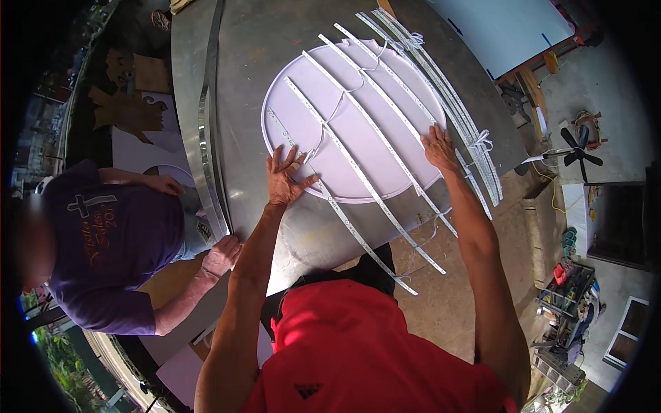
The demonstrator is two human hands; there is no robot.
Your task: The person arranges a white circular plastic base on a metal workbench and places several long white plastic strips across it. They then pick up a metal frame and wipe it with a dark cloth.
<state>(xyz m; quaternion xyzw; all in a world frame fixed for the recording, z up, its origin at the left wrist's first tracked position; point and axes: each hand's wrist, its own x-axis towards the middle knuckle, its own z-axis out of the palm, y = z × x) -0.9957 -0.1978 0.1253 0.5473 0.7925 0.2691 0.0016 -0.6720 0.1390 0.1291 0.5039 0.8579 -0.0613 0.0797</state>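
Observation:
A round white panel (375,162) with a raised rim lies flat on the metal table. Across it run several thin white LED strips (351,162), roughly parallel and joined by thin white wires (361,79); their near ends stick out past the panel's edge. My left hand (286,175) has its fingers spread over the panel's left rim, touching the leftmost strip. On the right side, my right hand (441,148) rests flat with fingers extended on the panel's rim, beside the strips. Neither hand is wrapped around anything. Further right, more strips (458,103) lie bunched together, tied with white wire.
The grey metal table (241,69) carries a long bent metal strip (210,124) along its left side. A co-worker in a dark shirt (117,241) touches that strip's near end. A pale blue board (509,31) stands at the far right, and a black fan (578,151) below it.

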